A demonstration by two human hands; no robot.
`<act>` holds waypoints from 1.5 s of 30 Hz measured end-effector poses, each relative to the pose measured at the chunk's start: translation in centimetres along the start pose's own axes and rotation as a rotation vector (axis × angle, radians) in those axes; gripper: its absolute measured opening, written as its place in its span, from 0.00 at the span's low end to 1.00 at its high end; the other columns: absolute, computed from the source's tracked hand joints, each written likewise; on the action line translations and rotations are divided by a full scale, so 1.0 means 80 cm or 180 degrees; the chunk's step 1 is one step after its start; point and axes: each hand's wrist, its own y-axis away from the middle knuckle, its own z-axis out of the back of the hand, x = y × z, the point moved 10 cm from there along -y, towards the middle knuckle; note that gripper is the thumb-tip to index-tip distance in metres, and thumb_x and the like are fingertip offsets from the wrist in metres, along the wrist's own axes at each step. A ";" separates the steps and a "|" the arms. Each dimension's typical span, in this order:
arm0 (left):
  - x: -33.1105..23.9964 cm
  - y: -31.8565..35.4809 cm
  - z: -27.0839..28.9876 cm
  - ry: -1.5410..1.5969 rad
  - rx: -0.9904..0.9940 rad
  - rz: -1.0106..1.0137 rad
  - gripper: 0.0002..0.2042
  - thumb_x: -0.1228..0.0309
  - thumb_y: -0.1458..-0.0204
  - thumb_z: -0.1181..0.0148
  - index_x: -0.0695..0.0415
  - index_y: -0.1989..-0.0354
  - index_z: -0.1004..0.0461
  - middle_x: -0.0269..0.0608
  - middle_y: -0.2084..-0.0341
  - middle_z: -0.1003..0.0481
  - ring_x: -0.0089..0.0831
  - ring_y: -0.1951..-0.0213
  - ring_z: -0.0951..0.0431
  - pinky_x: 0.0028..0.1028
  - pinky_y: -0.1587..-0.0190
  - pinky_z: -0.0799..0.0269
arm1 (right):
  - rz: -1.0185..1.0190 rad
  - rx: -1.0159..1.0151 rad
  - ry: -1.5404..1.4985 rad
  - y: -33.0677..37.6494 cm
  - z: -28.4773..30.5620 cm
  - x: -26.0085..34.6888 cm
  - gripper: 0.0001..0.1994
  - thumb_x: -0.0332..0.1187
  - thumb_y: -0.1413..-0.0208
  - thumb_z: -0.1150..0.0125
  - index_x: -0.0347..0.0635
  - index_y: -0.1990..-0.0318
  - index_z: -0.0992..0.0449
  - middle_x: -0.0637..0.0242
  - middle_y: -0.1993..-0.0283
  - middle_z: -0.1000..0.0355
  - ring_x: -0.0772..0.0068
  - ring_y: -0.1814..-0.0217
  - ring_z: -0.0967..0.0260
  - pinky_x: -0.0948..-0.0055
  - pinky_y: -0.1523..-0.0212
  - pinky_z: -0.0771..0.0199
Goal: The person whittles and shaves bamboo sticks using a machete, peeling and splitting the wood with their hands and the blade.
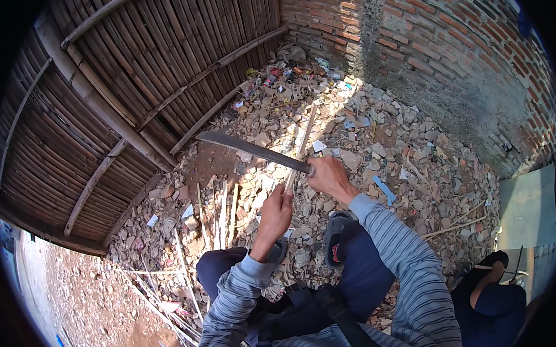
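A machete [254, 149] with a long dark blade is gripped at its handle by my right hand [332, 177], its tip reaching out to the left. My left hand [275, 215] is closed around the lower end of a thin pale strip that looks like bamboo [308, 128]. The strip stands out away from me, slanting slightly right. The blade crosses the strip just above my left hand; whether the edge bites into it I cannot tell. My right fist hides the machete's handle.
Rubble and litter [401, 147] cover the ground. Pale cut strips [232, 215] lie left of my knees, more sticks [163, 310] at lower left. A bamboo-slat wall [153, 53] stands left, a brick wall [429, 44] behind. Another person's leg [491, 303] is close at right.
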 end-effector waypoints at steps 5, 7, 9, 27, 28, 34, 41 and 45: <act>0.013 0.003 -0.001 0.0085 -0.0040 0.0004 0.13 0.64 0.30 0.48 0.65 0.60 0.29 0.58 0.77 0.25 0.54 0.73 0.24 0.48 0.67 0.32 | 0.0115 -0.0257 -0.0233 0.015 -0.005 0.008 0.10 0.32 0.56 0.33 0.39 0.66 0.16 0.46 0.73 0.20 0.41 0.68 0.18 0.49 0.62 0.16; 0.018 0.006 -0.001 0.0206 -0.0008 0.0175 0.14 0.64 0.30 0.48 0.64 0.60 0.28 0.57 0.77 0.25 0.54 0.73 0.23 0.48 0.67 0.32 | 0.0275 -0.0153 -0.0091 0.019 -0.004 0.021 0.10 0.32 0.56 0.33 0.39 0.65 0.16 0.45 0.73 0.20 0.42 0.68 0.18 0.49 0.60 0.16; 0.020 0.007 0.000 0.0223 0.0017 0.0137 0.14 0.63 0.30 0.48 0.64 0.59 0.28 0.57 0.76 0.25 0.53 0.73 0.23 0.48 0.66 0.31 | 0.0330 -0.0070 0.0015 0.026 -0.004 0.029 0.10 0.32 0.56 0.32 0.39 0.65 0.16 0.46 0.72 0.20 0.42 0.68 0.18 0.49 0.60 0.16; 0.042 0.006 -0.012 0.0720 0.0213 0.0460 0.13 0.66 0.29 0.47 0.63 0.62 0.26 0.30 0.77 0.33 0.21 0.72 0.36 0.28 0.68 0.38 | 0.0546 -0.0026 0.0212 0.030 -0.016 0.022 0.14 0.35 0.55 0.29 0.44 0.59 0.18 0.50 0.75 0.21 0.42 0.70 0.19 0.48 0.64 0.19; 0.036 0.006 -0.009 0.0694 0.0098 0.0320 0.12 0.66 0.29 0.47 0.63 0.62 0.26 0.30 0.77 0.33 0.20 0.72 0.36 0.28 0.69 0.38 | 0.0543 -0.0023 0.0208 0.031 -0.018 0.021 0.14 0.35 0.55 0.29 0.44 0.59 0.18 0.50 0.75 0.21 0.42 0.70 0.19 0.48 0.64 0.19; 0.028 0.003 -0.002 0.0546 0.0017 0.0110 0.15 0.63 0.30 0.48 0.66 0.60 0.29 0.53 0.77 0.26 0.41 0.75 0.27 0.43 0.67 0.32 | 0.0546 0.0058 -0.0029 0.029 -0.006 0.035 0.11 0.34 0.55 0.31 0.42 0.62 0.19 0.48 0.74 0.21 0.42 0.68 0.18 0.47 0.62 0.18; 0.010 0.013 0.005 0.0355 -0.0032 -0.0026 0.14 0.64 0.30 0.48 0.64 0.61 0.30 0.51 0.79 0.28 0.39 0.76 0.28 0.43 0.69 0.33 | 0.0106 -0.0433 0.0096 -0.019 0.009 -0.035 0.09 0.34 0.52 0.31 0.39 0.65 0.18 0.50 0.72 0.19 0.43 0.66 0.18 0.48 0.62 0.19; 0.011 0.014 -0.002 0.0465 0.0257 0.0338 0.14 0.63 0.29 0.48 0.64 0.60 0.29 0.50 0.79 0.27 0.37 0.76 0.28 0.41 0.68 0.33 | -0.0548 -0.0991 -0.0604 -0.008 0.051 -0.109 0.13 0.35 0.48 0.31 0.38 0.58 0.15 0.50 0.71 0.19 0.49 0.67 0.18 0.54 0.64 0.19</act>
